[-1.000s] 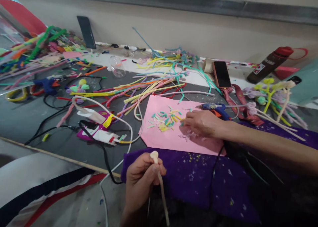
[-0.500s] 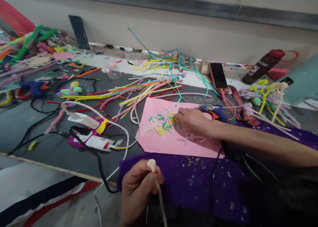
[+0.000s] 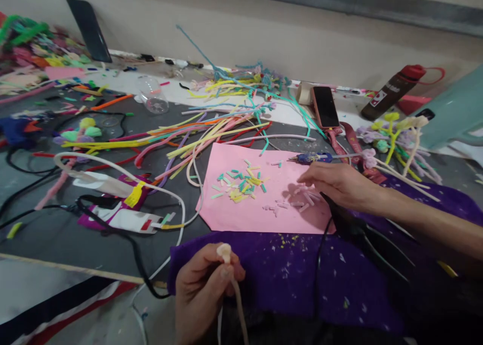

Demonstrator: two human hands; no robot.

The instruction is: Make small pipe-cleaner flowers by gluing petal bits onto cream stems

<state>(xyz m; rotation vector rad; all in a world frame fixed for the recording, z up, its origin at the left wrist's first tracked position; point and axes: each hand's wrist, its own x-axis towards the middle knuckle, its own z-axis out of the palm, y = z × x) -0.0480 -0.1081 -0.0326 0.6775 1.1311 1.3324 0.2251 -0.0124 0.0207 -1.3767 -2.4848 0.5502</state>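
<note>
My left hand (image 3: 202, 292) is closed at the front, pinching a cream pipe cleaner (image 3: 240, 310) just below its rounded, knobbed top. The stem hangs down out of view. My right hand (image 3: 337, 186) hovers over the right side of a pink sheet (image 3: 230, 218), its fingers bent downward and close together. Whatever lies between those fingertips is hidden or too small to name. Beneath them are short lilac pieces (image 3: 307, 199). Further left on the sheet is a scatter of short green, yellow and white pieces (image 3: 245, 184). A blue glue gun (image 3: 313, 157) lies just beyond my right hand.
Long coloured pipe cleaners (image 3: 211, 134) spread across the grey table behind the sheet. Left are a white-and-purple device (image 3: 128, 219) and cables. A phone (image 3: 325, 108), a dark bottle (image 3: 392, 93) and a flower bunch (image 3: 396, 139) stand right. Purple cloth (image 3: 279, 274) covers the front.
My right hand has moved right, from the yellow and green pieces to above the lilac ones. My left hand still holds the cream pipe cleaner. The view has shifted slightly.
</note>
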